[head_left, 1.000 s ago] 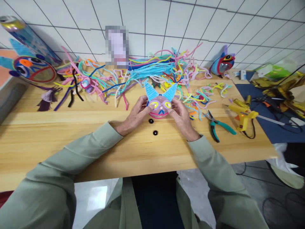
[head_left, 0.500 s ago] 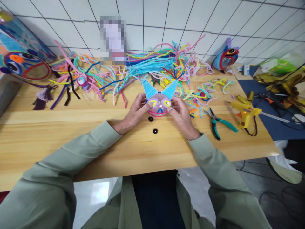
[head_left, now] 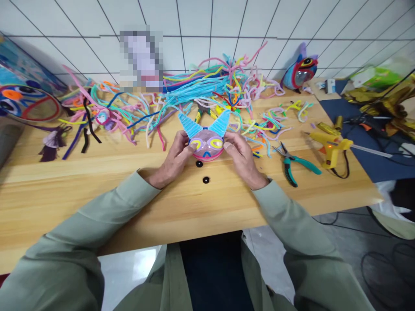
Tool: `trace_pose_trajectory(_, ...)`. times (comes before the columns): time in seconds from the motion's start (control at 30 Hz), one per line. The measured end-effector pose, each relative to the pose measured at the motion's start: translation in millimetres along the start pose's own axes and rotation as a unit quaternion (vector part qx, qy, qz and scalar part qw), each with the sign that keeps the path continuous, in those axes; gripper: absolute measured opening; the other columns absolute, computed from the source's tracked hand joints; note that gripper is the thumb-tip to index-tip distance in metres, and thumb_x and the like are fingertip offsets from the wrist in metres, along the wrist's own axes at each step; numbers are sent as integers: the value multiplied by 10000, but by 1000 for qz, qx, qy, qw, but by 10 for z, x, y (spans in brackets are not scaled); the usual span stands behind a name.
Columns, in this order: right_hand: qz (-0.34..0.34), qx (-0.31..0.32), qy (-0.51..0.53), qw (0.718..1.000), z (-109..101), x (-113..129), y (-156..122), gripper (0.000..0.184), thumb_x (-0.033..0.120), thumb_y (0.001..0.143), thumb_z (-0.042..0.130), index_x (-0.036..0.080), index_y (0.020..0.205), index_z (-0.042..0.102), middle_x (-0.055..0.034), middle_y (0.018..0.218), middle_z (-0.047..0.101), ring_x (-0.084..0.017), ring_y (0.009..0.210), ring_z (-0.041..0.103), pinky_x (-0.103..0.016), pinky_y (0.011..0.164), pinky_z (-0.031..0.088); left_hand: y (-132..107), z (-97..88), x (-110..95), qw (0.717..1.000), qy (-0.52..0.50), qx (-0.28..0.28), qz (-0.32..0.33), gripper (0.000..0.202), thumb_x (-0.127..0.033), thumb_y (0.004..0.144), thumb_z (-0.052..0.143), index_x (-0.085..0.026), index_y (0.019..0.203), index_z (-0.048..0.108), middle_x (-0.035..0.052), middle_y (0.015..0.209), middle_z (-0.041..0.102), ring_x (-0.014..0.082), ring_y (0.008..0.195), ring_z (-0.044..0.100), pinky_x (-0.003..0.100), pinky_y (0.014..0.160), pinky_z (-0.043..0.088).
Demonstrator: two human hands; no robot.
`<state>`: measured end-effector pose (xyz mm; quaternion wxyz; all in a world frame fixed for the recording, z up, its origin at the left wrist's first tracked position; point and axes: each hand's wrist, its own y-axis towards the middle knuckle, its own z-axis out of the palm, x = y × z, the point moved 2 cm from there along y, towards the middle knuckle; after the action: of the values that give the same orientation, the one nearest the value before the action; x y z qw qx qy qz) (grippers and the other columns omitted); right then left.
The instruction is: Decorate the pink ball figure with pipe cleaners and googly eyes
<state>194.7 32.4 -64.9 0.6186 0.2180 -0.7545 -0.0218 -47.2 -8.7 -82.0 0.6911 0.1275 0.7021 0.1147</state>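
Observation:
A small clear dome figure (head_left: 206, 144) with two blue pipe-cleaner ears, yellow-ringed eyes and a pink rim rests on the wooden table (head_left: 97, 194). My left hand (head_left: 171, 162) grips its left side with curled fingers. My right hand (head_left: 241, 157) grips its right side the same way. Two small black round eyes (head_left: 202, 172) lie on the table just in front of the figure, between my wrists.
A tangle of coloured pipe cleaners (head_left: 194, 95) spreads behind the figure. Teal-handled pliers (head_left: 293, 166) and a yellow glue gun (head_left: 330, 149) lie to the right. Finished figures stand at far left (head_left: 26, 97) and back right (head_left: 301, 69). The table's front edge is near my body.
The view has drifted, so everything sits a little further left in the frame. Both hands stay on the dome figure in the same grip.

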Motion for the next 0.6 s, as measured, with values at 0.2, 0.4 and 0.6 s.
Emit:
trace_pose_trajectory(0.2,39,-7,61,997,41,-44,12,470,733,1029,706,306,1216,769,-44,1209,816,-273,1088,733,-496,1024,609,-31,-12,25,1000,-9,-12,2,436,-633,1059,766,-277,1289,664,56,1241,693,251,1141,655,381,1011,580)
trace_pose_trajectory(0.4,50,-12,74,996,83,-18,15,630,873,905,798,306,1175,754,-34,1105,788,-248,977,711,-449,927,617,-36,-45,73,1000,-25,-12,-13,444,-648,1033,795,-285,1260,678,50,1240,708,237,1121,675,351,996,603)
trace_pose_trajectory(0.6,38,-12,64,997,84,-43,27,634,890,910,781,299,1136,747,-25,1054,770,-226,917,695,-432,892,619,-15,-92,113,1000,-23,-11,-19,404,-611,1017,816,-288,1224,690,43,1207,702,235,1100,686,341,959,610)
